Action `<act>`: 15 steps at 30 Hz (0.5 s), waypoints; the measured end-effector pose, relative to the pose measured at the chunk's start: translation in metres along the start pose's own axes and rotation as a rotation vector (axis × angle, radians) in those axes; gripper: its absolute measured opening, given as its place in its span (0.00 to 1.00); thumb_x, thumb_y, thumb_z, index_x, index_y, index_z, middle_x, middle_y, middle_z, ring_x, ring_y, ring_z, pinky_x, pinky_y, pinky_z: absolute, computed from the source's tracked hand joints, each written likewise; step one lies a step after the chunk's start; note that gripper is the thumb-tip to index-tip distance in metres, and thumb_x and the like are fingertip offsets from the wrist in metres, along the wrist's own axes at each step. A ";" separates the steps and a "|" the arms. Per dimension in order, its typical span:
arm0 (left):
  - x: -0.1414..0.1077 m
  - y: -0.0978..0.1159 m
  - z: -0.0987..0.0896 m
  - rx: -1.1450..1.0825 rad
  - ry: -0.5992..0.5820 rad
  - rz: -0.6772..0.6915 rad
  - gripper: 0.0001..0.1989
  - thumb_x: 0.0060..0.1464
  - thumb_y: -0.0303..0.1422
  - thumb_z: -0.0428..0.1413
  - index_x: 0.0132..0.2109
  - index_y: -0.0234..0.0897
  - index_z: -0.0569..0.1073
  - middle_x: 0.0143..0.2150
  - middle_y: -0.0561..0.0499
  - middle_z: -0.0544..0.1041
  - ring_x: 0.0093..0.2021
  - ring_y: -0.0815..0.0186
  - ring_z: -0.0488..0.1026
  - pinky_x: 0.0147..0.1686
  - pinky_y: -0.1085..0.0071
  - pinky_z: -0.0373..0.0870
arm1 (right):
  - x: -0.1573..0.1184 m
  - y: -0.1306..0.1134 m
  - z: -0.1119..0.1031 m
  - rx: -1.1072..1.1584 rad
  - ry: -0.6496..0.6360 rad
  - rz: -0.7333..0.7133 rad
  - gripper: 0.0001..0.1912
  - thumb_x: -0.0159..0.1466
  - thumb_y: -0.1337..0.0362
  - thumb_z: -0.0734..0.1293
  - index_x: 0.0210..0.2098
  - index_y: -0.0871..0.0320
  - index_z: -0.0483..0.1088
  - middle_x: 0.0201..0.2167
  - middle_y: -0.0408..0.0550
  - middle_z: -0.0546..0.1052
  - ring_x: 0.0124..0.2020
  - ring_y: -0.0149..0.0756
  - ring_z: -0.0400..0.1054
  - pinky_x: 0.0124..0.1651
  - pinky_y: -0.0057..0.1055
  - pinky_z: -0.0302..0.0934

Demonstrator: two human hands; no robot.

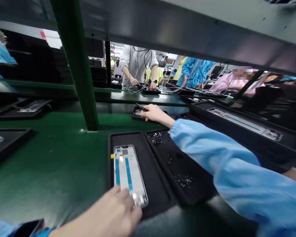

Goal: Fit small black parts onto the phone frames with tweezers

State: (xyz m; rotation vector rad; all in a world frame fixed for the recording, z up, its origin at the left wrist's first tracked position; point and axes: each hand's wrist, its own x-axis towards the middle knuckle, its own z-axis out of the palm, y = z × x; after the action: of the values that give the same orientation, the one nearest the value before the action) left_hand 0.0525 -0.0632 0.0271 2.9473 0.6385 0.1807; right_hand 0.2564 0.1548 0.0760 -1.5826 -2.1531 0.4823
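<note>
A silver phone frame (135,171) with two blue strips and a yellow tab lies in a black tray (153,184). My left hand (115,210), slightly blurred, is bent over the frame's lower end, its fingers curled at the near edge; the fingertips are hidden. Farther off, my right hand (153,113) is closed around a slim black tool (141,107), whose exact kind I cannot make out. It hovers at a small black tray (134,117) with a pale part in it. Beneath my right sleeve, a second tray (172,174) holds small dark pieces (156,138) and scattered tiny parts (184,180).
A green post (81,75) rises from the green bench (64,158) left of centre. Overhead runs a grey shelf (162,26). More black trays with phone parts stand left and right (241,121). Across the bench, a person in white (139,65) handles parts among cables.
</note>
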 end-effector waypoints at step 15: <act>0.017 -0.055 -0.014 0.219 -0.102 -0.407 0.15 0.48 0.23 0.45 0.43 0.33 0.69 0.36 0.41 0.74 0.33 0.54 0.74 0.30 0.61 0.72 | 0.064 -0.017 0.061 -0.598 -0.061 0.056 0.16 0.64 0.61 0.62 0.50 0.61 0.64 0.48 0.52 0.68 0.45 0.38 0.67 0.45 0.40 0.64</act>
State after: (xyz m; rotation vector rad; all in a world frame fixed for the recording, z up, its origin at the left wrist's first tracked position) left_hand 0.0442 -0.0055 0.0342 2.9158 1.2915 -0.0830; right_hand 0.1942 0.2093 0.0408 -1.9479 -2.4460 -0.1236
